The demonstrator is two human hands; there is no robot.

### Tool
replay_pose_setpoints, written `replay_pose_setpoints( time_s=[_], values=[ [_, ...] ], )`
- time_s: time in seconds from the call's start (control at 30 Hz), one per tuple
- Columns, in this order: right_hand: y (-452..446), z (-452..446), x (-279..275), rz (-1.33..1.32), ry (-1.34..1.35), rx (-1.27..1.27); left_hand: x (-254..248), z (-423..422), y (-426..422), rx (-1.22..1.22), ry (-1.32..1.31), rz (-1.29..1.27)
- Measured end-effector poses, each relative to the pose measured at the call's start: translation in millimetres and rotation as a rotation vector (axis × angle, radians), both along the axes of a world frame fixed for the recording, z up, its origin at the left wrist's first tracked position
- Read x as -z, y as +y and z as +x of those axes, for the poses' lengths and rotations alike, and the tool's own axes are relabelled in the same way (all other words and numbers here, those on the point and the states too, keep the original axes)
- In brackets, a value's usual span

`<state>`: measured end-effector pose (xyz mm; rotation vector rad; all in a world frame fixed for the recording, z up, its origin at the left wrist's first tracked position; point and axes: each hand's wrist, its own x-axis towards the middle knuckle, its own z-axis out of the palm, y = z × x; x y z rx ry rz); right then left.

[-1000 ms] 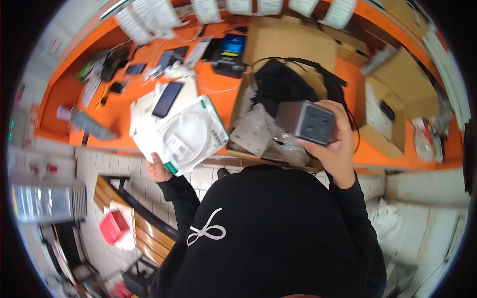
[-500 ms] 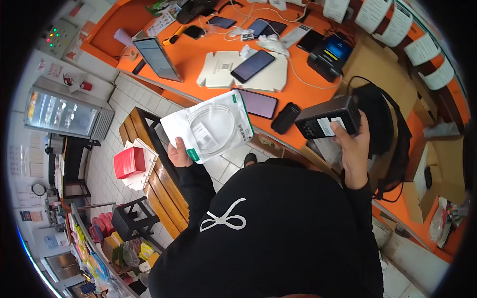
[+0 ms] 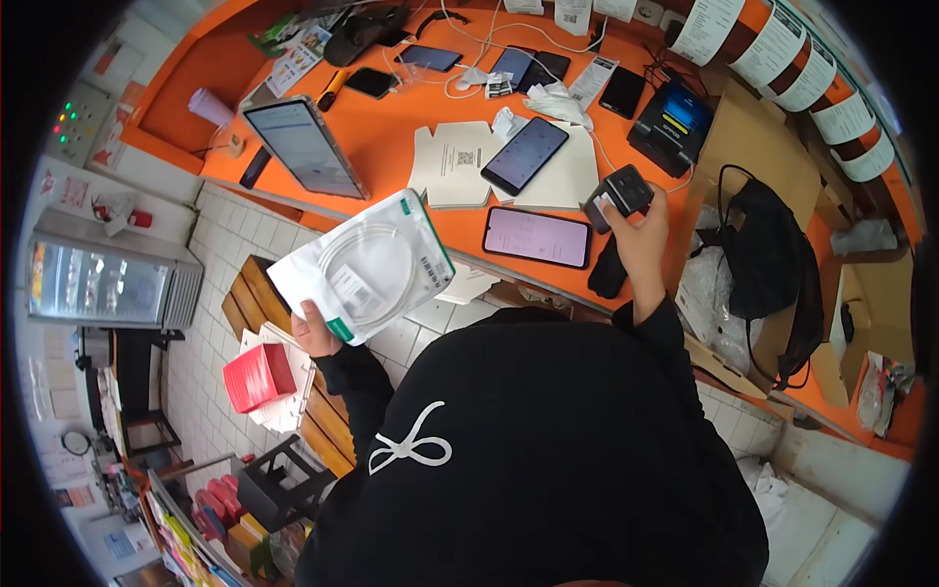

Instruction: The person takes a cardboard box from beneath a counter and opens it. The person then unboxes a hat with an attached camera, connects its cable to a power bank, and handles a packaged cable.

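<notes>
My left hand pinches the lower corner of a flat white packet with a clear window and green corners; a coiled white cable shows inside this packaged cable. It is held up in front of the counter's edge. My right hand is closed around a small black box with a white label, its thumb on the near side. This box is over the counter, just right of a phone with a lit pinkish screen. Below my right wrist lies a dark oblong case, partly hidden.
On the orange counter are another phone on white card sheets, a propped tablet, a black printer-like device, cables and more phones. To the right stand a cardboard box and a black bag. A wooden bench is left.
My right hand has moved left and away from me with the black box, which has turned. The packaged cable has shifted left and down in view and tilted. The view has shifted too.
</notes>
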<state>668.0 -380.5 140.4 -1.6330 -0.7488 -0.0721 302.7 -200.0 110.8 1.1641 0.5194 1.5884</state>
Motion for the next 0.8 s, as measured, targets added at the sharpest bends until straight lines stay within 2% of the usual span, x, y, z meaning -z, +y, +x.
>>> replay_pose_setpoints(
  time_s=[0.07, 0.17, 0.27, 0.37, 0.47, 0.53, 0.6, 0.63, 0.7, 0.73, 0.8],
  values=[
    [2.4, 10.9, 9.3, -0.102, -0.162, 0.203, -3.0, -1.1, 11.3, 0.0, 0.015, 0.009],
    [5.5, 20.1, 22.4, -0.102, -0.137, 0.296, -4.9, -0.4, 31.1, 0.018, 0.018, -0.003],
    [10.1, 21.5, 26.7, -0.148, -0.186, 0.367, -13.8, 10.4, 44.9, 0.151, 0.11, 0.018],
    [11.8, 10.2, 10.1, -0.288, -0.109, 0.381, -19.9, 29.8, 51.5, 0.138, 0.07, -0.044],
    [16.0, 18.8, 4.2, -0.312, 0.009, 0.295, -14.2, 46.8, 66.3, 0.194, 0.166, -0.065],
    [11.2, 18.0, 2.6, -0.273, -0.061, 0.248, -19.5, 63.0, 63.1, 0.223, 0.094, -0.085],
    [9.0, -0.3, -33.3, -0.32, -0.481, 0.439, -36.6, 77.4, 55.9, 0.234, 0.077, -0.075],
    [11.3, -9.9, -54.2, -0.318, -0.486, 0.438, -43.1, 84.1, 53.5, 0.266, 0.039, -0.094],
    [17.6, -32.8, -90.5, -0.084, -0.069, 0.08, -58.6, 99.6, 46.7, 0.302, 0.001, -0.128],
    [20.6, -39.2, -95.9, -0.084, -0.068, 0.086, -59.2, 105.8, 48.6, 0.331, 0.0, -0.108],
    [28.4, -46.8, -107.1, -0.018, 0.348, -0.545, -69.5, 118.9, 48.5, 0.394, -0.007, -0.077]
  ],
)
